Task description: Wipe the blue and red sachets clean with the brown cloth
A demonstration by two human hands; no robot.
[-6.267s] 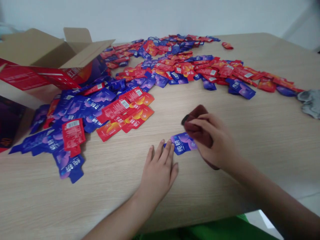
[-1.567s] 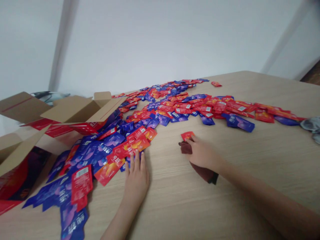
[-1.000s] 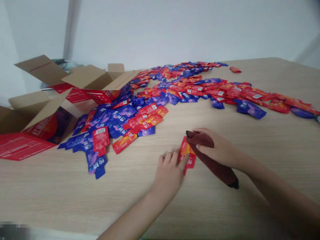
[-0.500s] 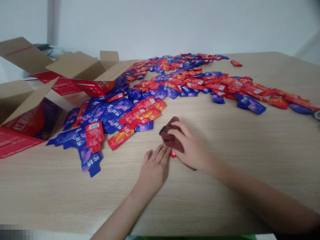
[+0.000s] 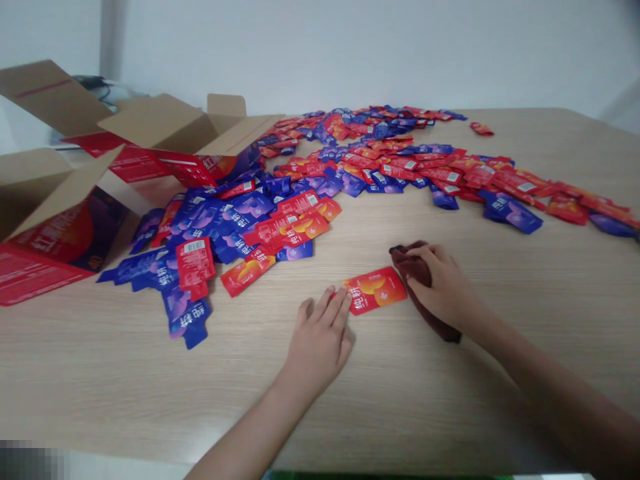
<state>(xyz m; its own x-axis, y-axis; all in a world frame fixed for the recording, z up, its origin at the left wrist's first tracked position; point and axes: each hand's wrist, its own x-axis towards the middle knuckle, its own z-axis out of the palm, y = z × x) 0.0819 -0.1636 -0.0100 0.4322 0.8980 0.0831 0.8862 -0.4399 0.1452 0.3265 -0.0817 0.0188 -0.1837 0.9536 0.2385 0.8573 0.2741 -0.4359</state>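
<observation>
A red and orange sachet (image 5: 377, 291) lies flat on the wooden table, its printed orange-fruit side up. My left hand (image 5: 323, 333) rests on the table with its fingers stretched out, the fingertips pressing on the sachet's left end and covering it. Bunched in my right hand (image 5: 443, 283) is a dark brown cloth (image 5: 416, 270) with black edging. The cloth's left side touches or nearly touches the sachet's right end, and its lower part trails on the table.
Left of my hands, blue and red sachets (image 5: 240, 213) lie in an overlapping pile. More sachets (image 5: 450, 170) stretch in rows across the back to the right. Two open red cartons (image 5: 65, 233) with raised flaps stand at the left. A single red sachet (image 5: 481, 129) lies apart at the far right.
My right hand has moved right with the cloth, uncovering the sachet beneath it. My left hand has stayed at the sachet's left end. The view has shifted slightly.
</observation>
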